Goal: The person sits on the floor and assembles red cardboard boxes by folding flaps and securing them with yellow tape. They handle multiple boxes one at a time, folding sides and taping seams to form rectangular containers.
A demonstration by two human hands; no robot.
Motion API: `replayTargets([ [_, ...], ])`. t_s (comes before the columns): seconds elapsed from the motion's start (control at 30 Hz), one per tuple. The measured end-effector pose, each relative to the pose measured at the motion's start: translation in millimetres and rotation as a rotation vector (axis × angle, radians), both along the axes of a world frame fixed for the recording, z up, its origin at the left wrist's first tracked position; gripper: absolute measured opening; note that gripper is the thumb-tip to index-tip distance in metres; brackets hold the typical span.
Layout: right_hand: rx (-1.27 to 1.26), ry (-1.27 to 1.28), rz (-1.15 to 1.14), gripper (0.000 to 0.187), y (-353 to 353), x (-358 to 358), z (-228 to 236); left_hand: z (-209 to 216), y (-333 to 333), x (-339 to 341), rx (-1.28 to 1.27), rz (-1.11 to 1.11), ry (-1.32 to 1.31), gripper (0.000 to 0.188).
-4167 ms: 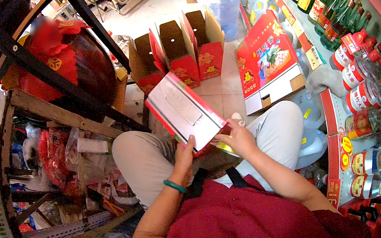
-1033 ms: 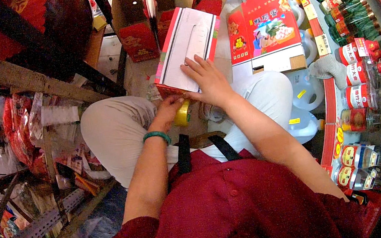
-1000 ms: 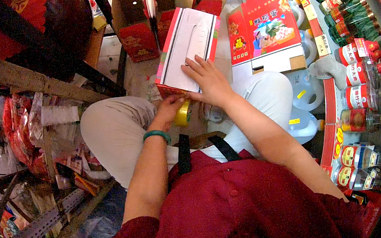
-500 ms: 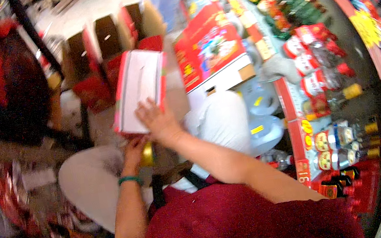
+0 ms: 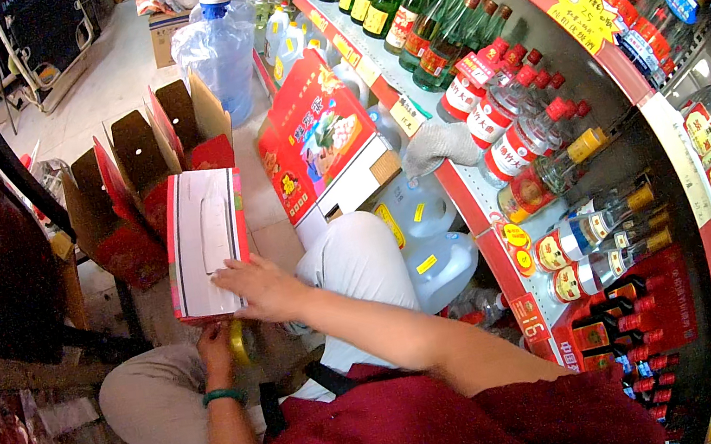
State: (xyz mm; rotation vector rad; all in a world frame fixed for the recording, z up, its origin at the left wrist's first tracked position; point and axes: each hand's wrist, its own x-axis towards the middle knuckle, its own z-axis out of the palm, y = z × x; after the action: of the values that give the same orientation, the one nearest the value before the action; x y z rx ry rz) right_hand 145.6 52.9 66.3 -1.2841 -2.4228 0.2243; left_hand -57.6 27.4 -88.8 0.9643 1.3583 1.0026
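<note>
Carton [image 5: 189, 240], white-topped with red edges and a long handle flap, lies at nine o'clock from the middle of the view, just beyond the wearer's knees. Clock positions all start from that middle.

Nearest, at six o'clock, is a maroon shirt [image 5: 429, 435]. Pale trousers [image 5: 154, 397] cover two bent knees, one at eight o'clock, the other near six. On the left wrist sits a green bangle [image 5: 225, 395].

At eight o'clock the left hand [image 5: 213, 344] is at the carton's near end, fingers partly hidden; just beside it is a yellow tape roll [image 5: 240, 345]. Whether those fingers grip the roll, the carton or neither, I cannot tell. The right hand [image 5: 259, 290], also near eight, rests on the carton's top, fingers apart, clamped on nothing.

Against a second ago, the view has swung right: the carton falls further left and more shelving shows. Both hands keep their places on it, so I judge the head turned while work at the near end has hardly advanced.

Farther off: clear jugs [image 5: 438, 265] at four o'clock, a grey glove [image 5: 440, 147] at two, a red printed carton [image 5: 313, 135] before twelve, three open cartons [image 5: 141, 164] at ten, green bottles [image 5: 387, 14] at one.
</note>
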Motion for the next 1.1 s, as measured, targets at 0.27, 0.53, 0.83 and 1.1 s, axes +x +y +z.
replayTargets([
  [0.27,0.14,-0.075,-0.781,0.024,60,202,112,-3,-1,-5,-0.031,-0.001,0.068,0.021],
  [0.53,-0.004,-0.219,-0.888,0.029,112,362,131,-17,0,-6,-0.03,0.012,0.012,0.022],
  [0.83,-0.084,-0.377,-0.718,0.025,137,396,131,37,-10,5,-0.116,0.044,0.012,0.017],
  [1.1,0.206,-0.489,-0.892,0.021,141,409,140,39,-7,6,-0.053,-0.002,0.141,0.019],
])
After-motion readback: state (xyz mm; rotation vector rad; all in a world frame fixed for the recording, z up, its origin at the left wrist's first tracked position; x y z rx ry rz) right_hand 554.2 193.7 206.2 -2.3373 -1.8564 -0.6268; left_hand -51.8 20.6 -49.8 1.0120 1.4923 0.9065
